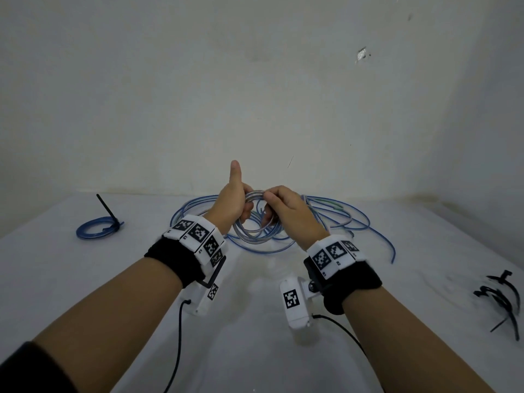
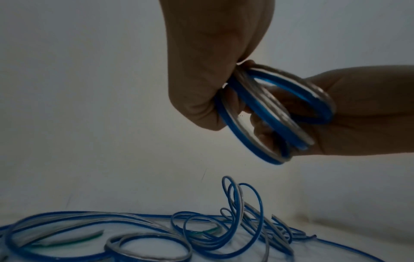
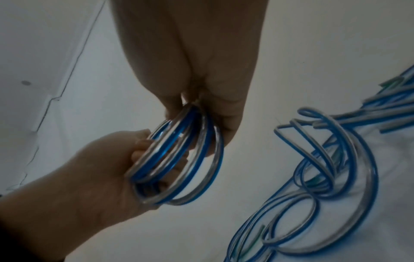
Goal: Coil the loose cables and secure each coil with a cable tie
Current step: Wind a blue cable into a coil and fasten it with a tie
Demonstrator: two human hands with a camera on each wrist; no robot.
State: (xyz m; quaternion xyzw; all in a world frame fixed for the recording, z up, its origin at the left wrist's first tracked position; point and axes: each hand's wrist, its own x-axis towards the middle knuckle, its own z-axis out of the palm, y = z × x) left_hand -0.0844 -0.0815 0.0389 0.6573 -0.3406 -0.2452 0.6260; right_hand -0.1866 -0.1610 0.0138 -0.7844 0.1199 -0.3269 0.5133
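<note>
A small coil of blue and clear cable [image 1: 252, 215] is held up above a white table [image 1: 85, 279], between both hands. The left hand [image 1: 231, 204] curls its fingers round the coil's left side, thumb pointing up; the right hand [image 1: 286, 207] pinches the coil's top. Behind lies a loose tangle of blue cables [image 1: 326, 219]. A finished tied coil [image 1: 96, 226] sits far left, black cable ties [image 1: 500, 299] far right. A plain, scuffed white wall [image 1: 255, 80] rises behind the table.
</note>
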